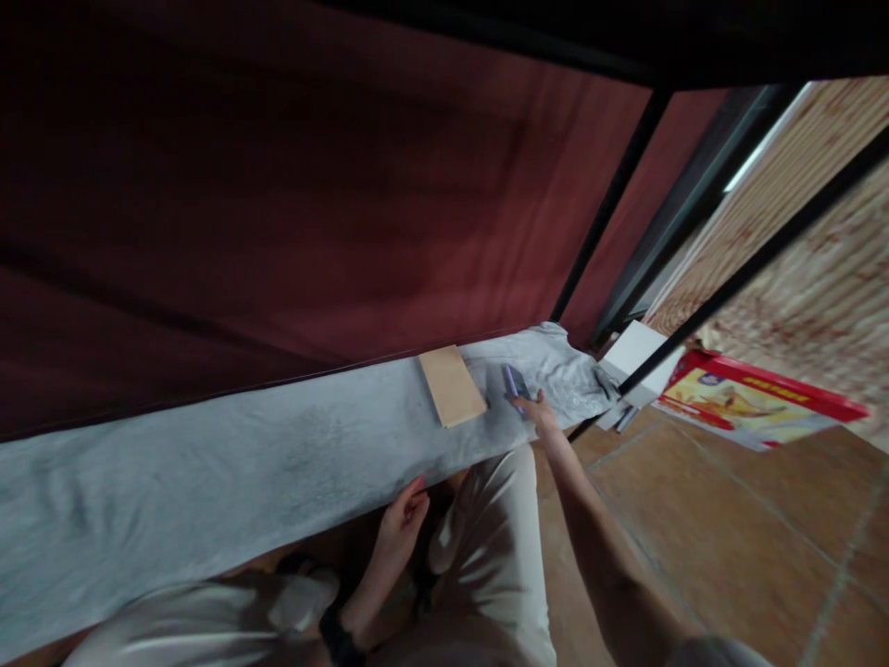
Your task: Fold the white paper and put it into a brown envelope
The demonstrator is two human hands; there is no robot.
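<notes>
Knees in pale trousers [486, 556] sit closest. Left hand [401, 519] rests loosely curled at the grey ledge [208, 472] edge, holding nothing. Right hand [538, 412] reaches out, fingertips closing on a small purple object [515, 382] lying beside the tan board [451, 385]. Judgement: pinch it firmly, lift straight, avoid nudging the board.

We see small purple object [515, 381] lying flat on grey cloth-covered tabletop [278, 463], just right of tan wooden board [452, 385], which lies flat near far edge. Details blurred.
</notes>
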